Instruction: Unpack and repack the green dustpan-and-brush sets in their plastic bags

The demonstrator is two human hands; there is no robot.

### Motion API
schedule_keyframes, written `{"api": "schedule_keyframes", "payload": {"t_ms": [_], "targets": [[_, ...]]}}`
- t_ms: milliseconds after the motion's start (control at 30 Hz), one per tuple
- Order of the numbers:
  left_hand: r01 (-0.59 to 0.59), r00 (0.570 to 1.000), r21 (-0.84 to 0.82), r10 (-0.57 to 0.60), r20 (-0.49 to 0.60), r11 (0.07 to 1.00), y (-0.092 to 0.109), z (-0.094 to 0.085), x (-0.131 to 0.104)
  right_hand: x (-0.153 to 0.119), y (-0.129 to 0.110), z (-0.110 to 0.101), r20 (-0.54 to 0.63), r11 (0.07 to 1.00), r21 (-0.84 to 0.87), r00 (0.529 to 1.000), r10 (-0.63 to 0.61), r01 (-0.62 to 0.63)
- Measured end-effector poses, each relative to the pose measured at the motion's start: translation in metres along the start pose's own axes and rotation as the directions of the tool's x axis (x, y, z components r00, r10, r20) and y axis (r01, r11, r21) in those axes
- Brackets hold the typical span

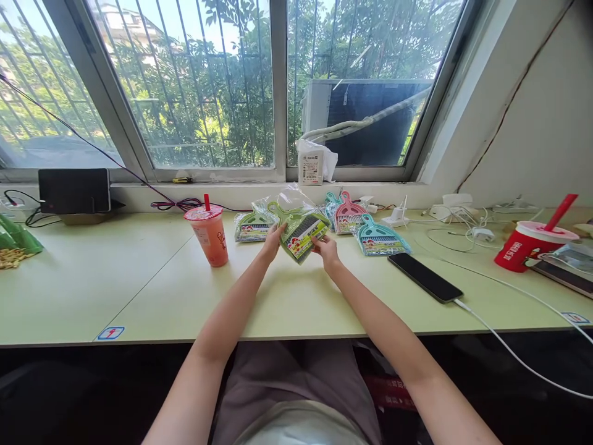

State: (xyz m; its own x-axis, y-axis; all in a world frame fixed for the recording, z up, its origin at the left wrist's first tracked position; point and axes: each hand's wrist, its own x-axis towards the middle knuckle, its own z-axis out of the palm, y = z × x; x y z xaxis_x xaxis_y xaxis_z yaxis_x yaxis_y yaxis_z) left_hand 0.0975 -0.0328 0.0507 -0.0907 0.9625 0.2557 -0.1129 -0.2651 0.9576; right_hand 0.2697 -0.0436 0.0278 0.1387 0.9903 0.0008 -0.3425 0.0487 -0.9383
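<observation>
Both hands on the green mini dustpan-brush set [299, 233], still in clear pkg, lifted just above the desk [139, 278]. Left hand [273, 241] fingers curled, pinching its left edge; right hand [325, 249] pinching lower right corner. Pink drink cup [209, 235] left of set; phone [424, 277] to its right; 3 more packed sets [365, 232] just behind.
</observation>
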Motion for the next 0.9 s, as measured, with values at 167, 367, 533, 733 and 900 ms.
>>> {"api": "schedule_keyframes", "payload": {"t_ms": [167, 367, 533, 733, 900], "targets": [[0.207, 0.966, -0.091, -0.189, 0.178, 0.974, -0.019, 0.016, -0.01, 0.005, 0.0, -0.006, -0.14, 0.994, 0.112, 0.99, 0.001, 0.015], [0.216, 0.919, -0.092, -0.171, 0.354, 0.972, -0.024, 0.017, -0.015, 0.007, 0.002, -0.006, -0.206, 0.978, 0.203, 0.978, 0.006, 0.037], [0.175, 0.954, -0.076, -0.15, 0.26, 0.982, -0.025, 0.019, -0.015, 0.006, 0.003, -0.002, -0.186, 0.976, 0.205, 0.982, -0.029, 0.068], [0.171, 0.968, -0.014, -0.166, 0.187, 0.985, -0.028, 0.03, -0.017, 0.008, 0.003, -0.003, -0.201, 0.969, 0.238, 0.979, -0.019, 0.068], [0.059, 0.996, -0.092, -0.064, -0.059, 0.994, -0.038, 0.039, -0.014, 0.005, 0.005, -0.002, -0.17, 0.972, 0.223, 0.985, -0.038, 0.076]]}}
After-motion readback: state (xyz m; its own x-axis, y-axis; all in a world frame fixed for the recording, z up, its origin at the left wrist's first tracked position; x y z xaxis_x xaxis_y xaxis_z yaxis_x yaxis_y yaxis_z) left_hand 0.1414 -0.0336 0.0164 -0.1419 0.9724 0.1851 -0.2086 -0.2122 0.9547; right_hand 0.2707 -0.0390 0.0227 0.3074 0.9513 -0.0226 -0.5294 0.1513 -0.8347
